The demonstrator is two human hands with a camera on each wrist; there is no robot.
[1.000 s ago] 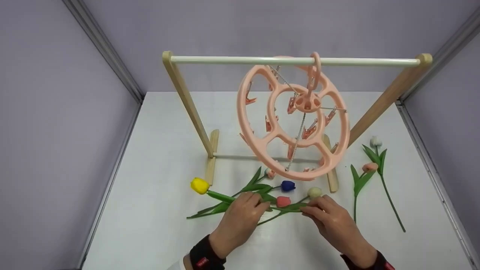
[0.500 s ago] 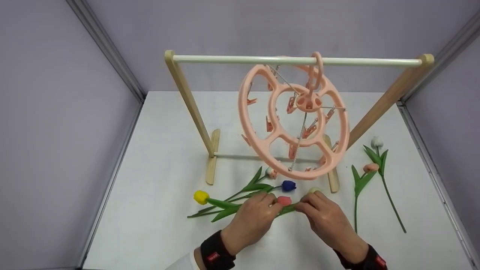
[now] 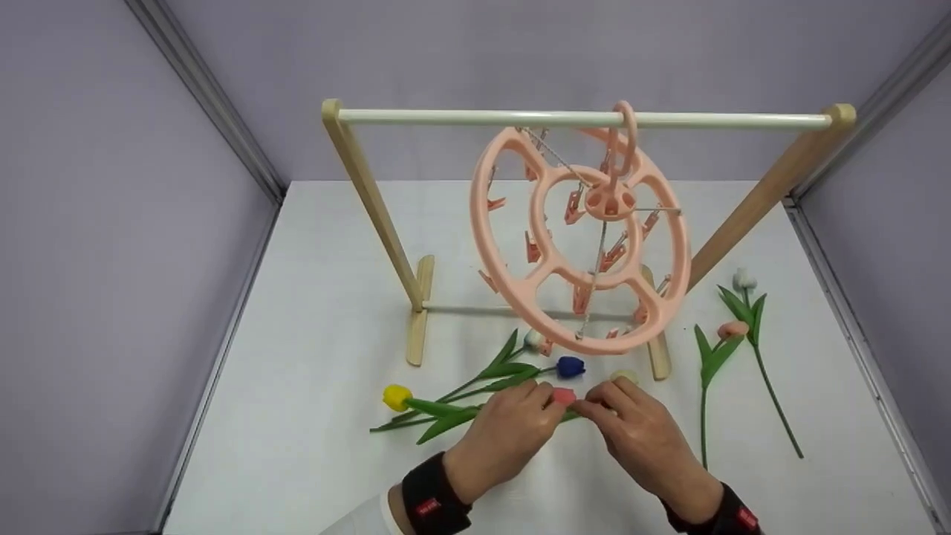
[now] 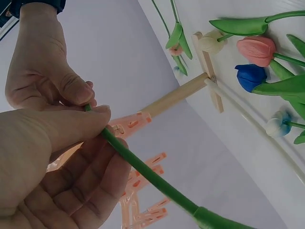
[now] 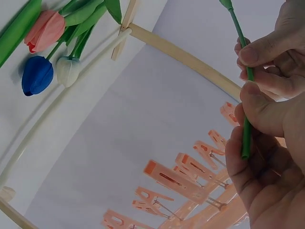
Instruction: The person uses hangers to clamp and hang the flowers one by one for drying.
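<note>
Green tulip stem (image 4: 143, 169) pinched between thumb and fingers of left hand (image 3: 501, 438) and right hand (image 3: 643, 438), at near centre of white table (image 3: 312, 416). Yellow tulip (image 3: 397, 397), blue tulip (image 3: 570, 366) and pink tulip (image 3: 563, 395) lie just beside the hands. Farther back, peach clip hanger (image 3: 583, 238) hangs from wooden rack (image 3: 371, 200). Two tulips (image 3: 732, 331) lie well apart at right.

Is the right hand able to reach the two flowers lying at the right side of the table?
Probably yes. The right hand pinches a green stem, but bare table lies between it and the two flowers, with nothing in the way.
</note>
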